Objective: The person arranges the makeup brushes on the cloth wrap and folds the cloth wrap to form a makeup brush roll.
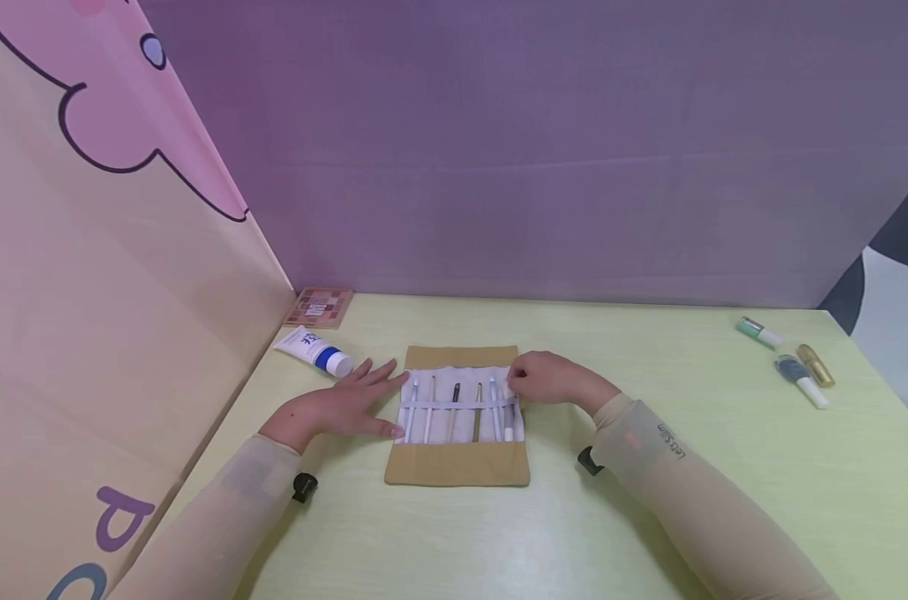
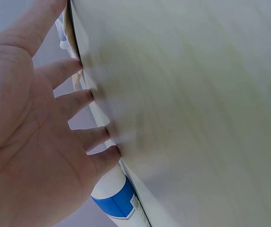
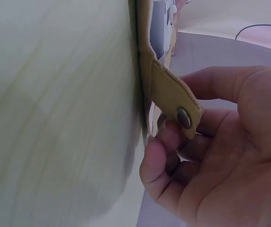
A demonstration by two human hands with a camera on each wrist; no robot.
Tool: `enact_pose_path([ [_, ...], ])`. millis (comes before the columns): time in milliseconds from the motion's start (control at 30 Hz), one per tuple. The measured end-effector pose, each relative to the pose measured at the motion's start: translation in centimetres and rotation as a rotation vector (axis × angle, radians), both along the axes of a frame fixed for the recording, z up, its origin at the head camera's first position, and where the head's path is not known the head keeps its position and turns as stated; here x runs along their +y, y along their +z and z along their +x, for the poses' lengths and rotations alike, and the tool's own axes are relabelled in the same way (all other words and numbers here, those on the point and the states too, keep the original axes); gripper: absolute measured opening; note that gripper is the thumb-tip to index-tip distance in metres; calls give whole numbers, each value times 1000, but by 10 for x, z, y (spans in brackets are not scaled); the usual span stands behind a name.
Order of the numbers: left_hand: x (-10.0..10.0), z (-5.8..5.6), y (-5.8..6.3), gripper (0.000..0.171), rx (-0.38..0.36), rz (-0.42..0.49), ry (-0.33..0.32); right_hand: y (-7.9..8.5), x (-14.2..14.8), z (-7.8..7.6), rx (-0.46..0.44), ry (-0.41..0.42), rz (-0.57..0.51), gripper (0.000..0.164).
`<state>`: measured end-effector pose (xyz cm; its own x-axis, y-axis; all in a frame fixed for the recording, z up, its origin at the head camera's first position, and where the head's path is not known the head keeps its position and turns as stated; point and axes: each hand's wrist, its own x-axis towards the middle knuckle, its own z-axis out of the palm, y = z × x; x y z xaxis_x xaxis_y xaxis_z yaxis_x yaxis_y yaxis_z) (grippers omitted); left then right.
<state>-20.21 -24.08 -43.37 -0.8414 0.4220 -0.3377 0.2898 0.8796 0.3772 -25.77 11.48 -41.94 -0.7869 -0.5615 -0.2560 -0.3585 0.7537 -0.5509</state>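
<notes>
A tan roll-up pouch (image 1: 457,464) lies unfolded on the table, its pale lining facing up. Under an elastic band sit several slim pencil-like sticks (image 1: 454,412) and, in the rightmost place, a small white-capped tube (image 1: 509,433). My left hand (image 1: 356,406) is spread flat, with index finger and thumb at the pouch's left edge. At the right edge, my right hand (image 1: 547,379) has its fingers curled, pinching around the upper end of the tube; the grip itself is mostly hidden. A tan tab (image 3: 171,90) with a metal snap (image 3: 184,117) stands up beside those fingers.
A white and blue squeeze tube (image 1: 314,350) lies beyond my left hand, near a pink checked palette (image 1: 319,307). Far right lie a green tube (image 1: 759,332), a gold tube (image 1: 815,365) and a dark tube with a white cap (image 1: 802,381). Fabric walls border the table.
</notes>
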Motion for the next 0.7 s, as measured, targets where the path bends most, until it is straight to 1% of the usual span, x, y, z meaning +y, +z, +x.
enact_pose_path([
  [367, 1, 0, 2, 100, -14, 2, 12, -4, 1, -5, -2, 59, 20, 22],
  [533, 0, 0, 1, 100, -8, 0, 7, -4, 1, -5, -16, 61, 22, 20],
  [700, 1, -1, 0, 100, -4, -5, 7, -2, 1, -6, -18, 66, 23, 23],
])
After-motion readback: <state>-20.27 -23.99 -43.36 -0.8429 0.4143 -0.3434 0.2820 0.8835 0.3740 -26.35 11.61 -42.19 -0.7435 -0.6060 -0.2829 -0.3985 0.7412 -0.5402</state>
